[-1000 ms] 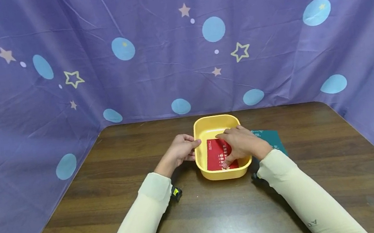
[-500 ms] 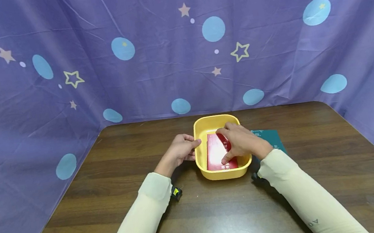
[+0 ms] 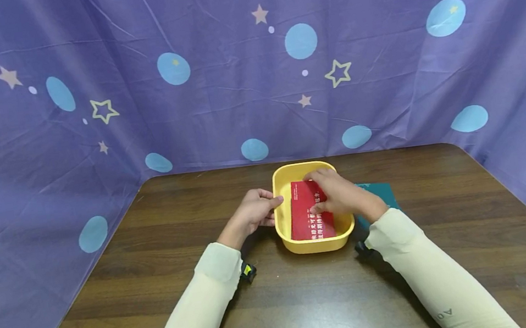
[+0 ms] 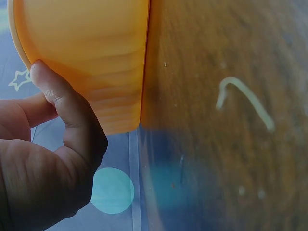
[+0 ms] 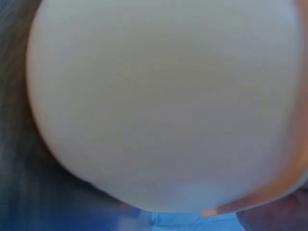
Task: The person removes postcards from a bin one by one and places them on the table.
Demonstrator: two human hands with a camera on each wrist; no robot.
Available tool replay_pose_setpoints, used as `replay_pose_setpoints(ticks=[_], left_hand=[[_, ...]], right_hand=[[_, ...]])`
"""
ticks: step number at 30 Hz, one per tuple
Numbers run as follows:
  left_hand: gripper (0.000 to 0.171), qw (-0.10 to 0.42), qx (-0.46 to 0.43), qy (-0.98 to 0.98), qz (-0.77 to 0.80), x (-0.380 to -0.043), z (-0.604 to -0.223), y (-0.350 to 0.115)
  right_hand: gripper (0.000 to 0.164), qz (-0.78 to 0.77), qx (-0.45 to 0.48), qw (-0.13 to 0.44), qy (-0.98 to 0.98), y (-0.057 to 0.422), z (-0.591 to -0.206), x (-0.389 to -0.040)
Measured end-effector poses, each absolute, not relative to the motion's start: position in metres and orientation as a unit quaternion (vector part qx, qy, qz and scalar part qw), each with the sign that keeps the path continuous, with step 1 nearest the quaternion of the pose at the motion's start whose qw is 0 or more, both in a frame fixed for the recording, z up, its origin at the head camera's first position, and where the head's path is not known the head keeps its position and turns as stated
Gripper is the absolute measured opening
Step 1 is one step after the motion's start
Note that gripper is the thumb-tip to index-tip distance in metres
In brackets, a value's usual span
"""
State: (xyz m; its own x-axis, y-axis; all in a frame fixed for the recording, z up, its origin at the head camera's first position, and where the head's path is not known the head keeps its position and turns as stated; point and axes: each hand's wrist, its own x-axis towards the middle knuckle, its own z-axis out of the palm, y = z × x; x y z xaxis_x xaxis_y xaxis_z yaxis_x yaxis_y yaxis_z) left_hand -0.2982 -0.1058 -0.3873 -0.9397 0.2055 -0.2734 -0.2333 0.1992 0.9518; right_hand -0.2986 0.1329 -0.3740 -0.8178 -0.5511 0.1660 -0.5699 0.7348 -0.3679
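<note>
A yellow plastic bin (image 3: 299,247) stands on the table, and its outer wall (image 4: 106,62) fills much of the upper left wrist view. My left hand (image 3: 255,209) pinches the bin's left rim with thumb and fingers. Inside the bin is a red card (image 3: 303,214) with white printed characters, its far edge raised. My right hand (image 3: 339,193) reaches over the bin's right side and holds the card by its right part, fingers at the far corner and thumb near the middle. A red edge just beneath may be another card. The right wrist view shows mostly a blurred pale surface.
A teal printed sheet (image 3: 380,193) lies on the wooden table (image 3: 175,220) right of the bin, partly behind my right hand and forearm. A purple curtain (image 3: 235,106) with stars and blue dots hangs around the table's far side.
The red card tilted up, catching glare, and now sits farther toward the bin's far side. My right hand shifted slightly away from me with it. The left hand has stayed on the rim.
</note>
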Motion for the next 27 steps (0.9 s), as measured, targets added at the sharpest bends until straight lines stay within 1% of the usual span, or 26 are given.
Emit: replay_pose_setpoints(ticks=[6,8,13,15,20,27], left_hand=[[0.027,0.17,-0.004,0.752,0.636,-0.299,-0.389,-0.106],[0.028,0.171,0.0,0.752,0.637,-0.299,-0.389,-0.106],[0.027,0.173,0.003,0.752,0.636,-0.297,-0.386,-0.105],[0.026,0.171,0.0,0.752,0.637,-0.296,-0.386,-0.105],[0.026,0.169,-0.003,0.752,0.638,-0.298,-0.389,-0.105],[0.027,0.17,-0.004,0.753,0.635,-0.297,-0.388,-0.106]], right_hand=[[0.042,0.249,0.31,0.042,-0.917,0.133,-0.368,-0.295],[0.036,0.257,0.314,0.052,-0.912,0.132,-0.366,-0.295],[0.036,0.274,0.309,0.056,-0.909,0.131,-0.36,-0.292],[0.038,0.276,0.307,0.066,-0.908,0.131,-0.358,-0.29],[0.036,0.278,0.316,0.117,-0.9,0.134,-0.351,-0.286],[0.035,0.297,0.313,0.143,-0.891,0.143,-0.332,-0.28]])
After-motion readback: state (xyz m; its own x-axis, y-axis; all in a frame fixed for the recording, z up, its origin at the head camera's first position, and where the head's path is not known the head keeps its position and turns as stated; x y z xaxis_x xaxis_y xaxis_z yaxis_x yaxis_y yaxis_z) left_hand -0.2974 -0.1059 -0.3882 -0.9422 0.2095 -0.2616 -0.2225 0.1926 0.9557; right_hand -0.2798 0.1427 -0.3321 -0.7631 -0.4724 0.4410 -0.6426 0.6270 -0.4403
